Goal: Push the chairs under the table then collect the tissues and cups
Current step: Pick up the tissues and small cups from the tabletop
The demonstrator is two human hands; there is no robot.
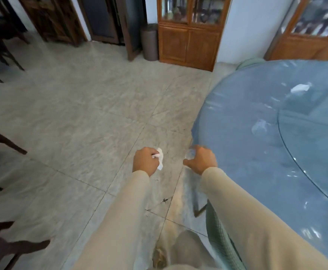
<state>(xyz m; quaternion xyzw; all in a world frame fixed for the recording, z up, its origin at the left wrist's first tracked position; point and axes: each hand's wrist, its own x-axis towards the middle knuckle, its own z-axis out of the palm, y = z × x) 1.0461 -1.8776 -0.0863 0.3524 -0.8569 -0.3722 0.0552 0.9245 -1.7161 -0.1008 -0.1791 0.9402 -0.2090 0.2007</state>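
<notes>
Left hand (145, 162) is fisted around a crumpled white tissue (159, 159), out over the floor; right hand (201, 160) curls around a clear cup (190, 154), just off the round table (237, 106)'s edge. Both beige-sleeved arms reach forward. A green chair back (223, 244) sits against the blue table, where another cup (259, 128) and farther tissue (300, 87) wait. Beyond, grey tile floor (81, 114) and a wooden cabinet (188, 43).

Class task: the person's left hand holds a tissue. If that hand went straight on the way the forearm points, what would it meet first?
Probably nothing close: the left hand, shut on the tissue, points across bare floor toward the far bin; depth is unclear.
</notes>
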